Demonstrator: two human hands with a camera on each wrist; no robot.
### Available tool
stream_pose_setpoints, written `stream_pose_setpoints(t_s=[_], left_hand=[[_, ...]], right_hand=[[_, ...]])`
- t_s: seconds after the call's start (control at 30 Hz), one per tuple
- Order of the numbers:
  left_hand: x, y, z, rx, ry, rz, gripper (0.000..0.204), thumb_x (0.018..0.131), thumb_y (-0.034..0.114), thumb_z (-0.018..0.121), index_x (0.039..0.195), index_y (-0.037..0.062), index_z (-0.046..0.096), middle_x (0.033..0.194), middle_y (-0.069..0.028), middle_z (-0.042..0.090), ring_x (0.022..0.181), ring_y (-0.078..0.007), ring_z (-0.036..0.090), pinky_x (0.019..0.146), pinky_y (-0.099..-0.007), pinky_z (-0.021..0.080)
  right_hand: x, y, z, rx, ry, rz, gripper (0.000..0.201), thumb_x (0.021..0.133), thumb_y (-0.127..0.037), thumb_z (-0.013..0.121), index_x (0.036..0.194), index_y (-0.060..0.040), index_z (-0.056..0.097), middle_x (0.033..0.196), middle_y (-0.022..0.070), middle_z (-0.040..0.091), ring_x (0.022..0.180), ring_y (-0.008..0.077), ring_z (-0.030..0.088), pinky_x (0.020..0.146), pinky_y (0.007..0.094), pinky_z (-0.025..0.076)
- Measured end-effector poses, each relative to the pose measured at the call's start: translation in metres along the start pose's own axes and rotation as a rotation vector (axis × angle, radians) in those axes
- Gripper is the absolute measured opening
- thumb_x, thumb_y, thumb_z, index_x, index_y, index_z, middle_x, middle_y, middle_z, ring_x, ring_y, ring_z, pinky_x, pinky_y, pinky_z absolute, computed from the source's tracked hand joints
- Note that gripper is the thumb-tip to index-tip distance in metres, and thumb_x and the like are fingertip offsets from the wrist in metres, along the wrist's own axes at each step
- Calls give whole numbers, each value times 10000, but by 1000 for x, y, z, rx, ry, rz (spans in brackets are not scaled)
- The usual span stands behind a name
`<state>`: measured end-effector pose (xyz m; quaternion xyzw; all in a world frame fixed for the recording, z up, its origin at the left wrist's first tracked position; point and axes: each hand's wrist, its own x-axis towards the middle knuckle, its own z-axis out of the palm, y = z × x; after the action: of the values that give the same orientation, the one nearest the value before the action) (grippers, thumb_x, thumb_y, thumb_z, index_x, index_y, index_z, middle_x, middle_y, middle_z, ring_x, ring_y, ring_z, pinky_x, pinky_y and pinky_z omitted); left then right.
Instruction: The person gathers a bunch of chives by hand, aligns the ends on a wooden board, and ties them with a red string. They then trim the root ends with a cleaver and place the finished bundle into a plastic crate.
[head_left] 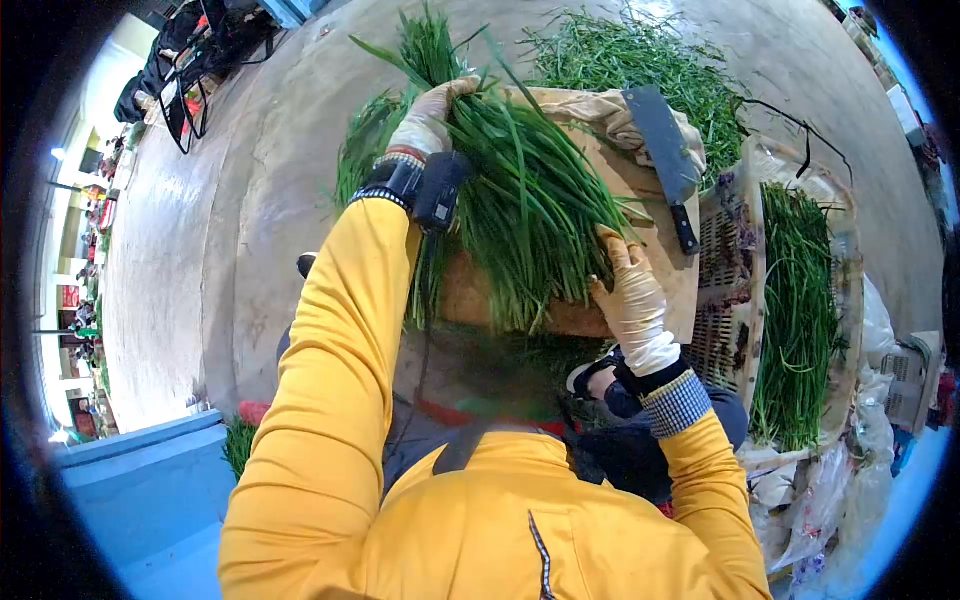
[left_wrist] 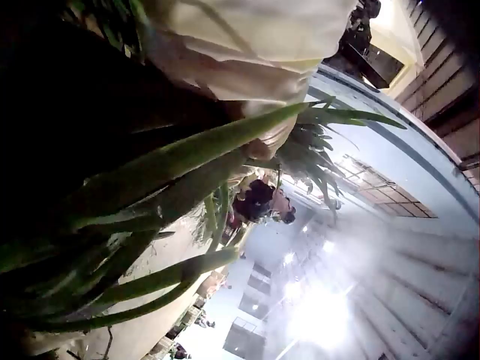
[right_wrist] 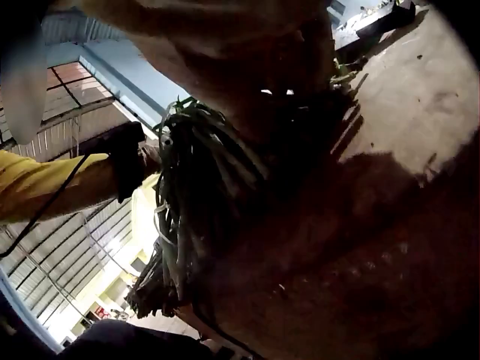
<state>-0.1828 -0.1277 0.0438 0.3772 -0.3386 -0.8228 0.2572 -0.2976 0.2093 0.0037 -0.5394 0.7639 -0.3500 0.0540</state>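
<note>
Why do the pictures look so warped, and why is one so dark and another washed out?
Head view: a fisheye lens bends the floor and rings the frame in black, yet the chive bundle, cleaver and both gloved hands, left hand and right hand, are sharp and evenly lit. Left wrist view: glaring lamps haze the lower right; near leaves blur. Right wrist view: backlit, the bundle nearly silhouetted.

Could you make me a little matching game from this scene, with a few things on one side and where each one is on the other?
Things:
1. cleaver
2. bunch of chives
3. left hand
4. chives in the crate

Places:
A. gripping the far, leafy end of the bunch
B. lying on the wooden board, blade away from the person
C. off to the right, beside the board
D. held across the board between both hands

Pairs: 1-B, 2-D, 3-A, 4-C
</note>
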Motion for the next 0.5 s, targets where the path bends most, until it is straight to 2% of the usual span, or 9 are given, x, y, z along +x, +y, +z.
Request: stream_pose_setpoints(t_s=[0.1,0.13,0.23,0.3,0.33,0.37,0.43,0.47,0.5], left_hand=[[-28,2,20,44,49,51,149,785,212,700,822,73,663,748,-85,684,603,-248,645,603,-403,550],[-29,5,20,114,30,43,160,795,217,693,836,65,663,743,-85,683,597,-241,644,590,-403,550],[-30,3,24,76,67,63,149,800,203,687,857,67,665,750,-82,681,607,-229,647,580,-402,552],[-22,0,18,62,48,86,161,806,194,683,911,74,659,763,-62,676,621,-214,647,588,-380,556],[-18,-1,14,49,33,110,187,811,184,678,965,81,654,776,-43,671,635,-199,646,596,-358,559],[-15,0,8,49,35,110,187,811,184,678,965,81,654,776,-43,671,635,-199,646,596,-358,559],[-11,1,4,34,-15,28,117,808,176,680,883,86,669,770,-80,676,623,-222,653,583,-400,556],[-12,0,6,36,-19,23,117,808,176,680,883,86,669,770,-80,676,623,-222,653,583,-400,556],[-13,-1,7,47,-14,35,148,808,189,680,911,84,659,767,-67,673,620,-214,646,587,-378,555]], right_hand=[[4,-11,1,-123,-37,11,588,680,-100,733,1224,-140,514,1012,112,570,939,325,561,802,404,498],[7,-12,4,-112,-38,12,573,673,-114,739,1203,-126,523,996,112,566,933,321,560,783,407,496],[14,-20,8,-155,-18,-12,523,658,-153,749,1139,-94,551,943,108,556,890,314,561,728,420,488],[17,-22,9,-166,11,-102,531,655,-179,757,1139,-93,556,934,105,558,853,318,563,729,426,485],[16,-24,9,-183,87,-148,484,646,-177,750,1093,-112,577,909,88,554,799,294,565,681,410,497],[14,-22,10,-181,86,-150,484,646,-177,750,1093,-112,577,909,88,554,799,294,565,681,410,497],[8,-14,17,-279,134,-287,398,670,-160,708,1049,-122,593,896,69,545,777,260,563,603,371,501],[10,-12,21,-330,209,-353,238,696,-136,661,924,-131,594,821,56,528,731,232,566,533,348,487],[10,-11,24,-333,210,-349,238,696,-136,661,924,-131,594,821,56,528,731,232,566,533,348,487]])
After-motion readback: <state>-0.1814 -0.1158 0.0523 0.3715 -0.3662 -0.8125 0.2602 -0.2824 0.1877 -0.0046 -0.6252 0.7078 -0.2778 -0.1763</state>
